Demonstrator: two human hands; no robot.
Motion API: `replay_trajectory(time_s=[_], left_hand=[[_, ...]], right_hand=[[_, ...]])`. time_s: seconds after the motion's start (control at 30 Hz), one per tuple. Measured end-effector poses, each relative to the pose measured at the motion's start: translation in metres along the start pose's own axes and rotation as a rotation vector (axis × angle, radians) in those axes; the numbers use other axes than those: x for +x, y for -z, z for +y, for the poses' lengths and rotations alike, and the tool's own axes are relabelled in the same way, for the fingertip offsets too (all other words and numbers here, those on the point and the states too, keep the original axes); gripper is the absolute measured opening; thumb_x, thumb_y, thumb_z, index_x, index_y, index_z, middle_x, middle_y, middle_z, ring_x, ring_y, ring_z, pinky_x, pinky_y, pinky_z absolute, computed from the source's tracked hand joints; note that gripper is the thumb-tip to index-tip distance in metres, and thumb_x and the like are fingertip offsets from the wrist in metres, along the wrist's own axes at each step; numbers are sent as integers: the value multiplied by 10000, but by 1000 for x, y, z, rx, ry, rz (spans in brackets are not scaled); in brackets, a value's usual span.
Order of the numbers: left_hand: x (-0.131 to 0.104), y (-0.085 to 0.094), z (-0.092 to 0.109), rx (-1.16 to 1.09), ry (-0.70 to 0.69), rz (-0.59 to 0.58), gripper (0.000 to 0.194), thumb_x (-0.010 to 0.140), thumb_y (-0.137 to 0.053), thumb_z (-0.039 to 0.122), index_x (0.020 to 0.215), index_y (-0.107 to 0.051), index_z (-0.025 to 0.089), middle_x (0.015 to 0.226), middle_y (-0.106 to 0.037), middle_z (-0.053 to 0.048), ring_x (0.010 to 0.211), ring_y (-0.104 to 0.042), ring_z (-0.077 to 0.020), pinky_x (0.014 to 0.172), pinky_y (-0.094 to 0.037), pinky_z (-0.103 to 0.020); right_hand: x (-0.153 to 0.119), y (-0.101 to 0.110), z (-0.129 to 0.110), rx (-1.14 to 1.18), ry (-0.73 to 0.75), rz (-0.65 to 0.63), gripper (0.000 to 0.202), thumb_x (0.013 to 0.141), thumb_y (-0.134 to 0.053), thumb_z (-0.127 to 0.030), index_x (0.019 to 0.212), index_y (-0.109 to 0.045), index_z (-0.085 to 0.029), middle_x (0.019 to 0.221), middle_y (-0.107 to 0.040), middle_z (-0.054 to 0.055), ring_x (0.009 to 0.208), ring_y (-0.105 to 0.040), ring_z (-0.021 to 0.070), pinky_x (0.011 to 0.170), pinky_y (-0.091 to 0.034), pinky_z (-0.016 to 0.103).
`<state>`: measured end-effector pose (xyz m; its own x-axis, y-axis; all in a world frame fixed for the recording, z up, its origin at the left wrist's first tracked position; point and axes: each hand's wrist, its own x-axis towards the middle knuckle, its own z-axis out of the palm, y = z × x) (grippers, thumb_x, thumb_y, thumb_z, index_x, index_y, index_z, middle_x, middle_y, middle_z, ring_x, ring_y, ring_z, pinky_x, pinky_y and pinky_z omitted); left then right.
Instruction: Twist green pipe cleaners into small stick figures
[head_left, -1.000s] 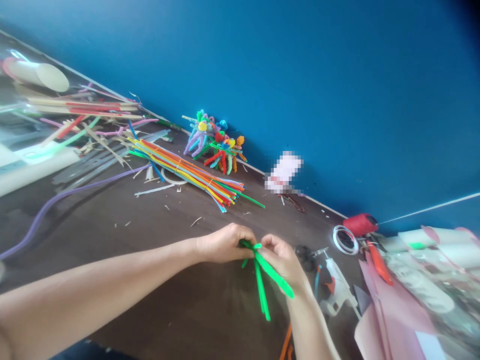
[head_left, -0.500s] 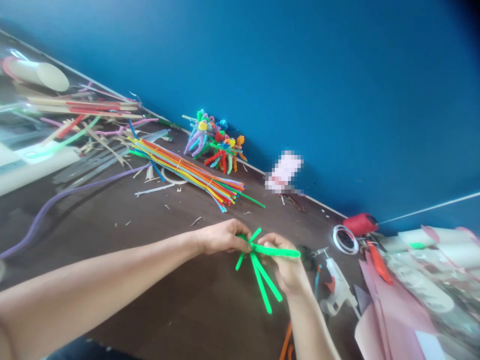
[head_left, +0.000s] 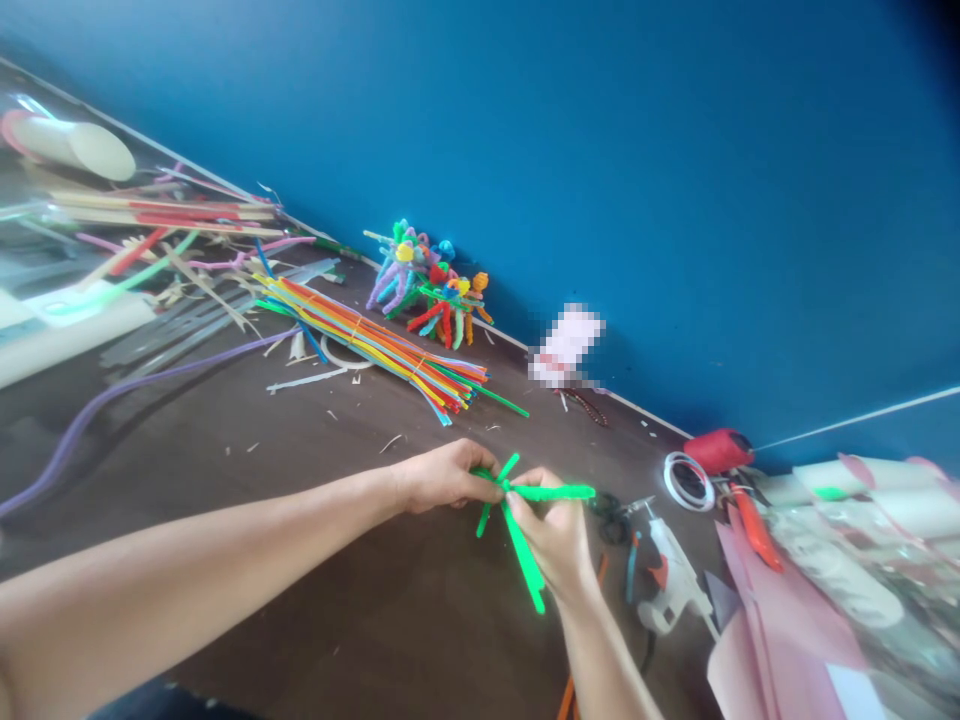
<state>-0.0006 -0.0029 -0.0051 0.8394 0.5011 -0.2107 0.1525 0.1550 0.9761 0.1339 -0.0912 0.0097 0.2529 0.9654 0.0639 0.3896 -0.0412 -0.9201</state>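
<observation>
Several bright green pipe cleaners (head_left: 553, 492) cross at a joined middle, with their ends sticking out to the right, downward, upward and to the lower left. My left hand (head_left: 448, 474) pinches them at the left of the crossing, its thumb and forefinger closed. From the right, my right hand (head_left: 559, 528) grips the same pipe cleaners close to the crossing, its thumb on top by the joint. Both hands are just above the brown table (head_left: 330, 610). Some fingertips of each hand are hidden behind the green stems.
Beyond my hands lies a banded bundle of coloured pipe cleaners (head_left: 375, 345); small pipe-cleaner figures (head_left: 431, 285) stand by the blue wall (head_left: 600, 170). On the right are a white glue gun (head_left: 673, 570), a tape roll (head_left: 688, 481) and pink sheets (head_left: 780, 610). Wooden sticks (head_left: 169, 213) clutter the left.
My right hand has shifted its thumb onto the crossing. The two lower green ends, spread apart before, now lie close together. My left hand keeps its hold.
</observation>
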Motion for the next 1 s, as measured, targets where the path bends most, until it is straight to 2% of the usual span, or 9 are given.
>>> replay_trajectory(time_s=[0.13, 0.23, 0.43, 0.53, 0.67, 0.77, 0.9, 1.0], left_hand=[[-4, -4, 2, 298, -230, 155, 140, 646, -571, 261, 669, -586, 124, 544, -462, 41, 519, -388, -68, 485, -298, -173], [-5, -6, 4, 397, -291, 236, 129, 650, -564, 245, 677, -586, 120, 600, -504, 23, 570, -426, -82, 513, -310, -171], [-3, -2, 3, 224, -225, 144, 220, 703, -517, 303, 659, -584, 98, 545, -441, 32, 540, -367, -76, 499, -295, -179], [-2, -1, 2, 174, -214, 162, 230, 699, -527, 314, 651, -579, 96, 539, -421, 35, 535, -347, -73, 496, -289, -181], [-4, 0, 3, 153, -240, 122, 244, 692, -547, 339, 692, -595, 100, 569, -462, 26, 548, -371, -77, 505, -295, -181], [-5, -1, 5, 135, -237, 145, 254, 674, -569, 357, 642, -588, 106, 541, -453, 30, 529, -369, -74, 490, -287, -183], [-4, -3, 5, 0, -143, 143, 270, 662, -579, 385, 598, -557, 123, 457, -376, 57, 425, -311, -53, 424, -243, -194], [-2, -3, 3, -157, -52, 90, 250, 634, -603, 365, 571, -515, 139, 418, -340, 71, 376, -282, -46, 382, -203, -198]], right_hand=[[1, -4, 2, 63, -101, 95, 78, 641, -532, -213, 603, -481, -168, 468, -415, -68, 444, -375, 77, 426, -328, 187], [1, -5, 2, 63, -106, 116, 73, 654, -518, -228, 625, -483, -171, 469, -423, -69, 446, -386, 82, 426, -334, 188], [-3, -5, -5, -16, 9, 77, 56, 682, -533, -208, 707, -543, -159, 613, -570, -11, 583, -526, 127, 546, -421, 221], [-4, -6, -7, -47, 35, 85, 49, 695, -539, -204, 710, -546, -158, 620, -574, -8, 581, -531, 127, 554, -425, 224], [-4, -5, -7, -30, 12, 76, 64, 709, -539, -218, 683, -529, -160, 594, -549, -15, 564, -510, 123, 539, -419, 224], [-5, -5, -7, -63, 21, 82, 70, 712, -548, -220, 679, -523, -164, 584, -536, -18, 557, -496, 122, 533, -415, 226], [-7, -6, -7, -134, 102, 105, 80, 731, -538, -217, 668, -519, -170, 589, -529, -16, 561, -496, 126, 543, -415, 232], [-11, -7, -5, -181, 195, 114, 64, 756, -516, -209, 704, -519, -173, 636, -535, -5, 607, -511, 134, 587, -421, 244]])
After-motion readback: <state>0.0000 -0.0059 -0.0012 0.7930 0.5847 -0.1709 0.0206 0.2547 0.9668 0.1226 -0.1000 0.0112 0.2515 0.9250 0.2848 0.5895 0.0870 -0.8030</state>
